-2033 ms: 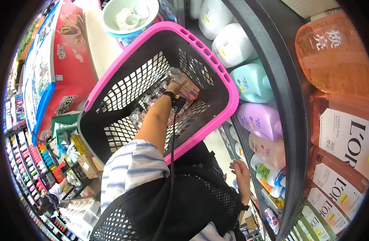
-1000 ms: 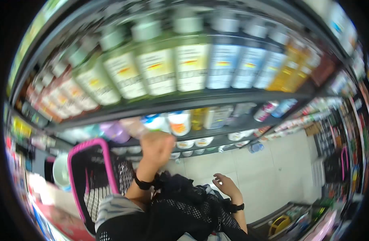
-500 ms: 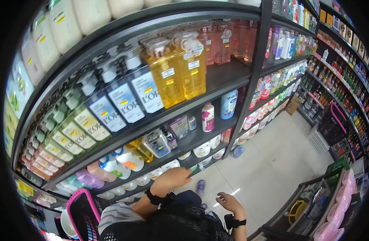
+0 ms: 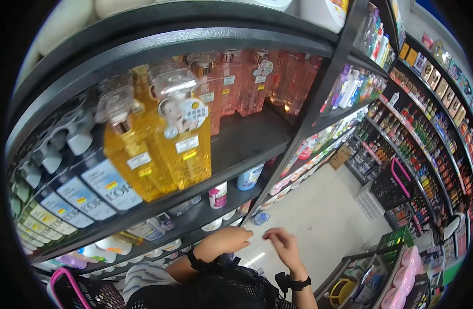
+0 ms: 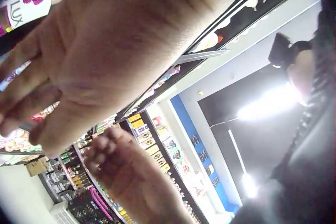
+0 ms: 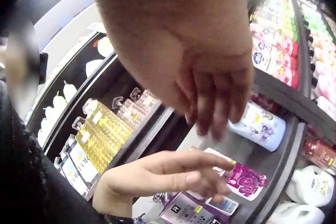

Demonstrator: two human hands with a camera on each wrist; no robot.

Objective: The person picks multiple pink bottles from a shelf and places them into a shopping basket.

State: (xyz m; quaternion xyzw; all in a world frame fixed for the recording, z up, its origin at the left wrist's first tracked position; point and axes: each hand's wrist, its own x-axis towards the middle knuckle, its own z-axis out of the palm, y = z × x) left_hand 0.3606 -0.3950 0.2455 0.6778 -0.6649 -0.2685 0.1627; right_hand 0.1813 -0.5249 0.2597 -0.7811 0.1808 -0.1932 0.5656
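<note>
In the head view my left hand [image 4: 226,243] and right hand [image 4: 285,247] hang in front of the shelves, close to each other with a small gap, neither holding anything. The left wrist view shows the left palm [image 5: 110,40] large, its fingers loosely extended, and the right hand [image 5: 134,176] beyond it. In the right wrist view the right hand's fingers droop loosely, and the left hand [image 6: 157,174] reaches across below. Yellow pump bottles [image 4: 187,157] stand at the shelf front, with pink bottles [image 4: 253,90] behind and to their right.
A black shelf edge [image 4: 216,177] runs across the view. Blue-labelled boxes [image 4: 110,185] stand left of the yellow bottles. At the lower left is a pink-rimmed basket [image 4: 74,288]. Tiled floor [image 4: 319,206] lies right of the shelves, with a rack [image 4: 350,273] of goods at the lower right.
The view has swung from the basket along the shelves and now sits nearer the yellow bottles. My left hand has left the basket, and both hands have come closer together.
</note>
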